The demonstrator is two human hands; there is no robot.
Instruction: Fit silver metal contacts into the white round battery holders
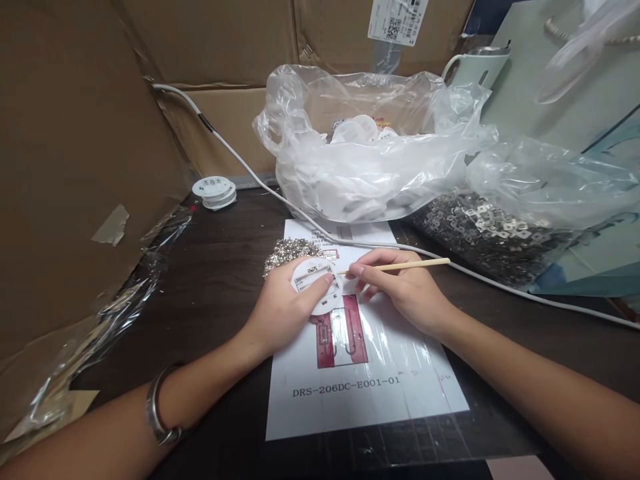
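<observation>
My left hand (283,303) grips a round white plastic housing (320,305), its thumb lying across the front face. Slots and small metal parts show in that face. Between the thumb and fingers of my right hand (400,287) is a thin wooden stick (423,265), its tip close to the right edge of the housing; whether it touches I cannot tell. Just behind my left hand lies a heap of small shiny metal pieces (293,252). Under both hands is a printed sheet (300,413) with a red and white drawing.
A clear plastic bag (350,193) of white round parts stands behind the sheet. To its right is a bag of flat metal pieces (495,230). A white cable (240,159) crosses the table. Stacked white discs (215,193) sit at back left, beside cardboard walls (75,133).
</observation>
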